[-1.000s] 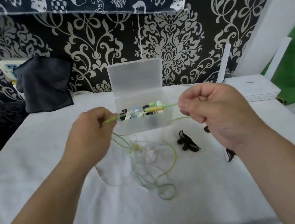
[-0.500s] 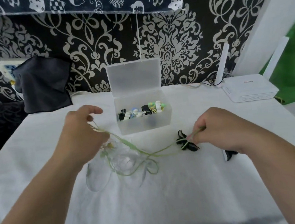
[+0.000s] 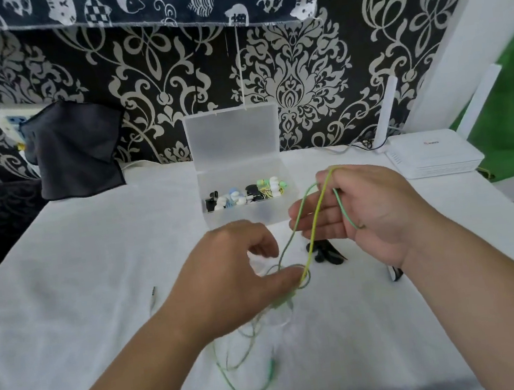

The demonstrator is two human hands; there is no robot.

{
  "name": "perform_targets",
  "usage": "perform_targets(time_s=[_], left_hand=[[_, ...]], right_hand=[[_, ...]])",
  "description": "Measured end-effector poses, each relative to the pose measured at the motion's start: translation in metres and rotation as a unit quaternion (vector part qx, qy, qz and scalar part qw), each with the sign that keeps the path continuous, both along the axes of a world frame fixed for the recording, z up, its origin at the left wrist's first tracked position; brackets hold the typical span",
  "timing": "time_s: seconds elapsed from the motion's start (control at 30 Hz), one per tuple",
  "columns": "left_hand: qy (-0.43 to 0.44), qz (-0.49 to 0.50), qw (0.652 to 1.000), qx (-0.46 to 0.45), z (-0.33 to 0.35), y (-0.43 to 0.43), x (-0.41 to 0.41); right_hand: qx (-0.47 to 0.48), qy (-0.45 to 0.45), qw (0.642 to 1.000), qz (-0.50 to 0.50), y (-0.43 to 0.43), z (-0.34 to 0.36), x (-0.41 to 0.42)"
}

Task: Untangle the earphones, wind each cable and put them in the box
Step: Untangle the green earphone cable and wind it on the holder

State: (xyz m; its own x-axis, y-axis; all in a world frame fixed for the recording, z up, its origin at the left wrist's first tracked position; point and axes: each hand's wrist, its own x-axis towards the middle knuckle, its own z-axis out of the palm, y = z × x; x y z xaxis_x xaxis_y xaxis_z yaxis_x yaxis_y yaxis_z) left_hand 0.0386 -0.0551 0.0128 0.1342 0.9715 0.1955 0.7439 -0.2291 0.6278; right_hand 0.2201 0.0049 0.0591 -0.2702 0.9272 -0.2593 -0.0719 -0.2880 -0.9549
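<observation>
The thin green earphone cable (image 3: 311,252) looks limp and snag-prone, draped over straight fingers of the right hand (image 3: 376,210), pinched lower by the left hand (image 3: 235,268).

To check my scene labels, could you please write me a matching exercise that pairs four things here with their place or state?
Things:
1. cable
2. box
3. cloth
4. router

Places or states:
A. back right of the table
B. looped over the right hand
C. back left, hanging against the wall
D. lid open, earbuds inside

Pairs: 1-B, 2-D, 3-C, 4-A
</observation>
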Motion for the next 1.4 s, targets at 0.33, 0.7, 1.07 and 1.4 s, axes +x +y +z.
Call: perform_targets(time_s=[0.33,0.7,1.07,1.4], left_hand=[[-0.019,0.022,0.992,-0.122,-0.014,0.012,-0.01],[-0.205,0.083,0.968,-0.12,0.007,0.014,-0.027],[-0.255,0.15,0.955,-0.01,0.009,0.014,-0.023],[-0.281,0.178,0.943,-0.014,0.01,0.009,-0.01]], right_hand=[[-0.007,0.236,0.97,-0.067,0.012,0.005,0.007],[0.064,0.224,0.972,-0.029,0.014,0.009,0.029],[0.212,-0.291,0.88,0.309,0.003,0.0,0.025],[0.246,-0.257,0.933,0.05,-0.012,-0.034,-0.039]])
